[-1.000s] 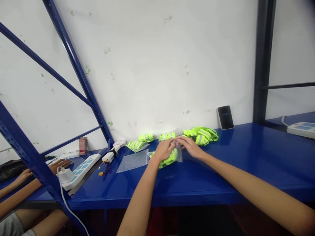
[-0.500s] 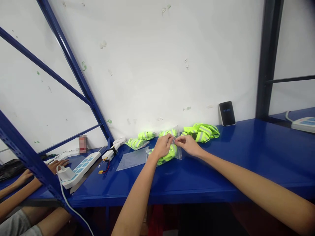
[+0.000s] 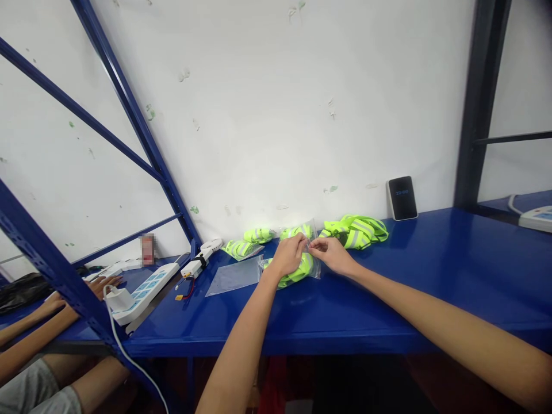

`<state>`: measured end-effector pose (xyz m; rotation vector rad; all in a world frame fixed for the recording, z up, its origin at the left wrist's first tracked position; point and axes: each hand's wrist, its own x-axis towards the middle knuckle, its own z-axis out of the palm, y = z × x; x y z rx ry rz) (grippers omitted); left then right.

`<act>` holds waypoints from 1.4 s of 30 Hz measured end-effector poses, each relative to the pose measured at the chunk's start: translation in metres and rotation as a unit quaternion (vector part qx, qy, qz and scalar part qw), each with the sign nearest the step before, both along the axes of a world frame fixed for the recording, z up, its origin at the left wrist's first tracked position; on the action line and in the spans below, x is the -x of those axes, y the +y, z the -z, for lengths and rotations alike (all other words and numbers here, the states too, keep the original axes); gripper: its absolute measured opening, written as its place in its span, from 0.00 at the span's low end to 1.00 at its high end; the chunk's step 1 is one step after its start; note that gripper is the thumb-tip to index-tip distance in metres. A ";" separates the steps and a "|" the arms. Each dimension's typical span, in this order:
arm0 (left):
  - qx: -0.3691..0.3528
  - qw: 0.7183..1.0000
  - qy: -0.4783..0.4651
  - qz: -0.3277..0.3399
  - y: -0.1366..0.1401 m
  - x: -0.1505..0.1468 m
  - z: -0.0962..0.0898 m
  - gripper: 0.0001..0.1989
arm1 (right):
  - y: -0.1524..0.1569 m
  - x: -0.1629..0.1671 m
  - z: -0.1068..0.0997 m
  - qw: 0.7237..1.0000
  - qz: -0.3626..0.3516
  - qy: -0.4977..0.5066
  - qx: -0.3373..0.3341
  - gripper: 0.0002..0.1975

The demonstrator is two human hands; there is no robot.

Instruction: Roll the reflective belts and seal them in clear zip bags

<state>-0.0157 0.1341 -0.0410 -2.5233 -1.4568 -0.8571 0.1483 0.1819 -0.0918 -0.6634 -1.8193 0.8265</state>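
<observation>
Both of my hands are on a clear plastic bag (image 3: 316,269) with a folded neon-yellow reflective vest (image 3: 297,275) inside. My left hand (image 3: 290,256) pinches the bag's upper edge, its palm covering part of the vest. Close beside it, my right hand (image 3: 330,253) pinches the same edge between thumb and fingers. Behind my hands lie more bagged neon-yellow bundles (image 3: 241,248). A loose neon-yellow heap with silver stripes (image 3: 356,231) rests to the right of them. Left of my hands a flat clear bag (image 3: 235,276) lies on the table.
On the blue table (image 3: 366,310) a dark-screened device (image 3: 402,198) leans against the wall. A small white fan (image 3: 210,246), a wired white pack (image 3: 194,268) and a power strip (image 3: 146,291) lie left. Another person's hands (image 3: 101,286) rest beyond the blue post (image 3: 56,259).
The view has shifted slightly. My hands stay pinched at the bag's edge, with only slight finger movement.
</observation>
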 end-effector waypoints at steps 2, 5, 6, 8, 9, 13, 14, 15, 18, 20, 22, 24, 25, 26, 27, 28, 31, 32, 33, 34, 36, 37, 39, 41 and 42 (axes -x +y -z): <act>0.000 1.000 0.008 -0.006 -0.001 0.000 0.000 0.13 | -0.001 0.000 -0.001 1.000 -0.005 0.003 0.002 0.13; 0.002 1.000 0.004 0.002 -0.002 0.000 -0.002 0.13 | -0.003 -0.001 -0.002 1.000 -0.022 0.011 0.014 0.14; 0.005 1.000 -0.001 0.008 -0.003 0.000 -0.003 0.14 | -0.003 -0.001 -0.003 0.999 -0.029 0.013 0.018 0.15; 0.014 1.000 -0.013 0.015 -0.004 0.000 -0.004 0.14 | -0.004 -0.002 -0.004 0.999 -0.037 0.014 0.023 0.16; 0.020 0.999 -0.018 0.017 -0.005 0.000 -0.004 0.14 | -0.004 -0.002 -0.004 0.999 -0.037 0.014 0.023 0.16; 0.033 0.999 -0.028 0.012 -0.005 0.000 -0.005 0.14 | -0.003 -0.002 -0.003 0.999 -0.034 0.012 0.015 0.16; 0.032 0.999 -0.030 0.013 -0.005 0.000 -0.005 0.14 | -0.003 -0.002 -0.003 0.999 -0.033 0.010 0.012 0.15; 0.031 0.999 -0.034 0.016 -0.005 0.000 -0.005 0.14 | -0.002 -0.002 -0.002 0.999 -0.032 0.008 0.008 0.15; 0.031 0.998 -0.046 0.021 -0.005 0.001 -0.004 0.14 | -0.004 -0.001 -0.002 1.000 -0.024 -0.001 -0.008 0.15; 0.037 0.998 -0.053 0.022 -0.005 0.001 -0.004 0.13 | -0.006 -0.001 -0.003 1.000 -0.016 -0.009 -0.018 0.16; 0.044 0.997 -0.063 0.028 -0.003 0.002 -0.004 0.12 | -0.009 0.000 -0.004 1.000 -0.007 -0.016 -0.024 0.17; 0.051 0.995 -0.077 0.035 -0.002 0.002 -0.004 0.11 | -0.011 0.000 -0.005 1.000 -0.001 -0.012 -0.019 0.18; 0.054 0.994 -0.084 0.036 -0.002 0.003 -0.004 0.11 | -0.011 0.000 -0.005 1.000 -0.005 -0.006 -0.013 0.18; 0.055 0.994 -0.090 0.035 -0.002 0.003 -0.005 0.10 | -0.011 -0.001 -0.006 1.000 -0.014 0.001 -0.005 0.18; 0.056 0.993 -0.096 0.034 -0.003 0.004 -0.005 0.10 | -0.011 -0.001 -0.006 1.000 -0.026 0.007 0.004 0.17; 0.053 0.993 -0.105 0.032 -0.004 0.005 -0.006 0.10 | -0.010 -0.001 -0.006 0.999 -0.036 0.010 0.014 0.17; 0.048 0.988 -0.144 0.035 -0.007 0.008 -0.008 0.10 | -0.010 -0.001 -0.007 0.998 -0.049 0.007 0.038 0.16; 0.051 0.985 -0.159 0.041 -0.009 0.010 -0.010 0.10 | -0.011 -0.001 -0.007 0.998 -0.045 0.005 0.040 0.15; 0.055 0.983 -0.170 0.047 -0.009 0.011 -0.011 0.10 | -0.012 -0.001 -0.007 0.999 -0.040 0.004 0.036 0.14; 0.062 0.980 -0.179 0.055 -0.010 0.012 -0.013 0.10 | -0.013 0.000 -0.008 0.999 -0.034 0.003 0.028 0.14; 0.078 0.977 -0.186 0.066 -0.010 0.013 -0.017 0.11 | -0.016 0.000 -0.009 1.000 -0.019 0.000 0.002 0.13; 0.087 0.977 -0.185 0.066 -0.010 0.013 -0.020 0.12 | -0.017 0.000 -0.009 1.000 -0.010 -0.003 -0.012 0.13; 0.110 0.978 -0.169 0.061 -0.009 0.014 -0.025 0.13 | -0.020 -0.001 -0.010 0.999 0.007 -0.011 -0.036 0.13; 0.141 0.978 -0.141 0.063 -0.008 0.014 -0.031 0.14 | -0.021 -0.001 -0.010 0.998 0.017 -0.012 -0.053 0.13; 0.156 0.977 -0.128 0.070 -0.007 0.013 -0.033 0.14 | -0.022 -0.001 -0.010 0.998 0.019 -0.010 -0.059 0.13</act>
